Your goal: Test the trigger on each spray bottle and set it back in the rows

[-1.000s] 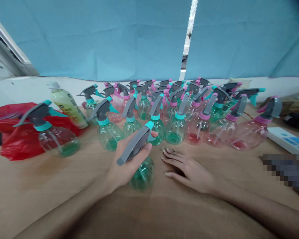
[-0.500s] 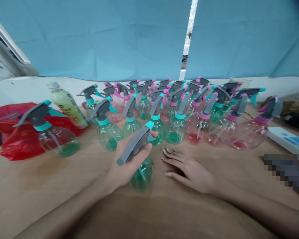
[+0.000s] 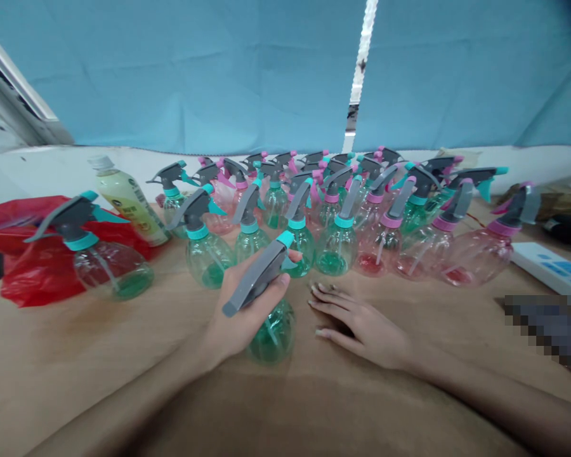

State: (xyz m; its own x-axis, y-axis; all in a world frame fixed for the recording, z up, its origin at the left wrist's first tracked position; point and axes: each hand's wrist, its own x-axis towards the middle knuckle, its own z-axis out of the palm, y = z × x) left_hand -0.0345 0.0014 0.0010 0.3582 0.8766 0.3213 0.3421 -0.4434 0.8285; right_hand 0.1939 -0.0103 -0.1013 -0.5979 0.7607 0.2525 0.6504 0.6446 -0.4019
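My left hand (image 3: 238, 317) is wrapped round the neck of a green spray bottle (image 3: 272, 333) with a grey trigger head, which stands on the brown table (image 3: 76, 362) in front of me. My right hand (image 3: 361, 324) lies flat on the table just right of that bottle, fingers stretched out and holding nothing. Behind both hands stands a crowd of several spray bottles, green ones (image 3: 208, 257) to the left and pink ones (image 3: 461, 257) to the right.
A lone green spray bottle (image 3: 107, 266) stands at the left in front of a red plastic bag (image 3: 23, 279). A drink bottle (image 3: 131, 203) leans behind it. A white box (image 3: 549, 266) lies at the right edge. A blue curtain (image 3: 219, 70) hangs behind.
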